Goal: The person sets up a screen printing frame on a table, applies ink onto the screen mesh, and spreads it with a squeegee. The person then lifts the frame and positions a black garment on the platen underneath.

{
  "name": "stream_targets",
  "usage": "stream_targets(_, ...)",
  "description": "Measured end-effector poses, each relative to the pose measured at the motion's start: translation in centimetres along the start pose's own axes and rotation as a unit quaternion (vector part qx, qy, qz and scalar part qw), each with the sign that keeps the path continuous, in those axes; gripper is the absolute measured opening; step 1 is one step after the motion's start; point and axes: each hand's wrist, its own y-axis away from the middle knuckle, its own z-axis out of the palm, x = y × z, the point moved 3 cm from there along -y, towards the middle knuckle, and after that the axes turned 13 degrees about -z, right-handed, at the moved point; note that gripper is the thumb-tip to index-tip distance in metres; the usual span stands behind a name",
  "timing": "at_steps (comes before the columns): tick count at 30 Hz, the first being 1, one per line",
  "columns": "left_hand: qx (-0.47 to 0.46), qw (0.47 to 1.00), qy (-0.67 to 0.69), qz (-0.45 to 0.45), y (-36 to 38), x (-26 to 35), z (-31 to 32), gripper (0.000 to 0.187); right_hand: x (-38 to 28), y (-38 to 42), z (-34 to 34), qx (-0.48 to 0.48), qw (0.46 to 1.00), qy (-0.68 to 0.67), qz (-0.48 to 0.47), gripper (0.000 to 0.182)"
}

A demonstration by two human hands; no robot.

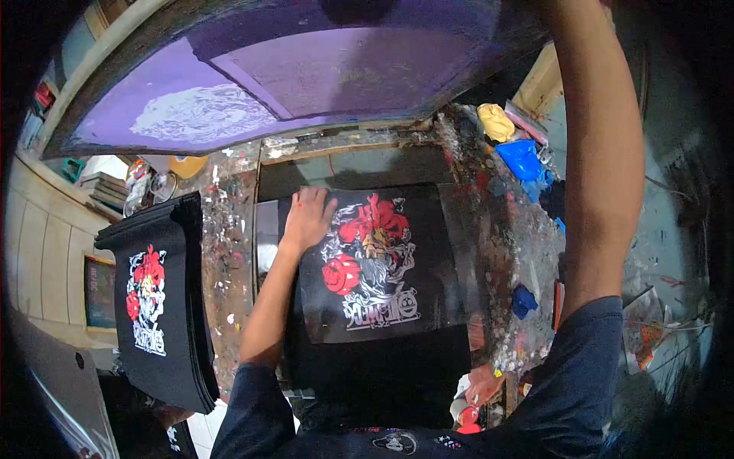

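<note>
On the work table lies a black cloth (382, 375) printed in red, white and some yellow, with a clear sheet (443, 291) over the print. My left hand (308, 218) rests on the upper left of the sheet, fingers apart, holding nothing. A framed purple screen (168, 99) is raised and tilted above the far side of the table. My right arm reaches up past the screen's right end, and the hand is out of the frame.
A stack of black printed cloths (157, 268) stands at the left. Paint-spotted table edges (229, 283) flank the cloth. Yellow (495, 122) and blue (521, 159) crumpled pieces lie at the upper right. Containers with red (466, 415) sit low near my body.
</note>
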Motion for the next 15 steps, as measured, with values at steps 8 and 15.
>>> stream_targets(8, 0.011, 0.999, -0.026, 0.015, -0.3, -0.7, 0.6, 0.044, 1.2, -0.5, -0.7, -0.033, 0.999, -0.033, -0.003, 0.094)
stream_targets(15, 0.017, 0.999, -0.033, 0.012, -0.3, -0.1, 0.2, 0.042, -0.5, -2.0, -0.2, 0.016, 0.990, 0.031, 0.138, 0.100)
